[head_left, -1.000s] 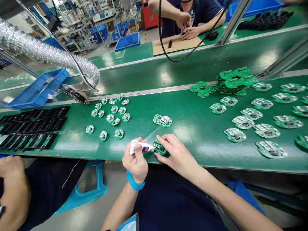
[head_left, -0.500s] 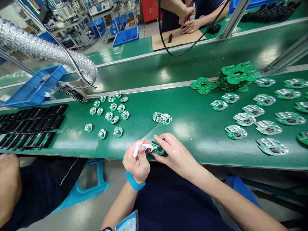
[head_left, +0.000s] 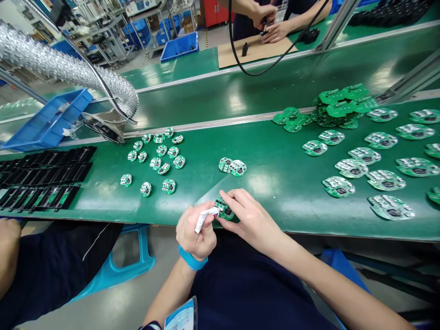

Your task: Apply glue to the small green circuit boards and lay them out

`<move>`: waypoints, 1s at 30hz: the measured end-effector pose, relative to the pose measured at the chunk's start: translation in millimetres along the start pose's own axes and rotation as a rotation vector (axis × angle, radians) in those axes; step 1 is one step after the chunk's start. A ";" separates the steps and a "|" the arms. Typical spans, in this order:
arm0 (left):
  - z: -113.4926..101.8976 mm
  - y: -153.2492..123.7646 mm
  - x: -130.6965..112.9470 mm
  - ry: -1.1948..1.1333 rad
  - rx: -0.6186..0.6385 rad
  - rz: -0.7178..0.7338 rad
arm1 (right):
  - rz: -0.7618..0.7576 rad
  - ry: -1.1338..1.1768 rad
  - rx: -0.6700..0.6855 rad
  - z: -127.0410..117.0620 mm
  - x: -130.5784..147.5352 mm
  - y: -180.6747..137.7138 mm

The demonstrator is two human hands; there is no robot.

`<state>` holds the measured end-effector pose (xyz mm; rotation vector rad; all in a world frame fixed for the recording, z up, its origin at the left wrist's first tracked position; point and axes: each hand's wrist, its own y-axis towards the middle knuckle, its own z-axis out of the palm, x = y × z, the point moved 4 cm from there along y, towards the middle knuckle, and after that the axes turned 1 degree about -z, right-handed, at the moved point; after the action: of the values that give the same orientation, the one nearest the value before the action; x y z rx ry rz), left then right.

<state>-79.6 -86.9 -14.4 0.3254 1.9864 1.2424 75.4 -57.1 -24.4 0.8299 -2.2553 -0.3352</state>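
Observation:
My left hand, with a blue band at the wrist, is closed around a small white squeeze tube. The tube's nozzle end points right, at a green circuit board by the bench's front edge. My right hand grips that board between thumb and fingers from its right side. Whether the nozzle touches the board I cannot tell. Beyond my hands, two round circuit boards lie overlapping on the green bench. To the left several more round boards are spread out.
Several boards lie at the right, below a stack of green panels. Black housings stand in rows at the left, near a blue bin and a foil duct. Across the bench are a co-worker's hands.
The tube has turned in my left hand, its tail now lower and its coloured end mostly covered. My right hand keeps its grip on the board. The view has shifted slightly.

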 end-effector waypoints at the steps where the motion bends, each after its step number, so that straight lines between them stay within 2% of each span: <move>1: -0.1 1.0 -0.3 -0.004 0.008 0.007 | -0.004 -0.002 -0.002 -0.1 0.2 -0.2; 13: -1.8 -1.7 5.1 0.001 -0.067 -0.056 | -0.044 -0.016 -0.019 -7.0 5.5 0.8; 22: -4.5 -3.6 16.7 0.057 -0.075 -0.119 | -0.063 -0.050 -0.069 -7.3 5.9 -3.1; 26: -2.8 1.7 12.0 0.019 -0.113 -0.119 | -0.057 -0.035 -0.069 -7.3 6.2 -3.0; 30: 4.5 3.7 4.4 -0.010 -0.080 -0.114 | -0.075 -0.033 -0.080 -8.4 8.3 -0.7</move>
<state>-80.1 -79.6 -14.4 0.1756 1.9133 1.2417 77.0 -63.0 -14.2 0.8749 -2.2299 -0.4741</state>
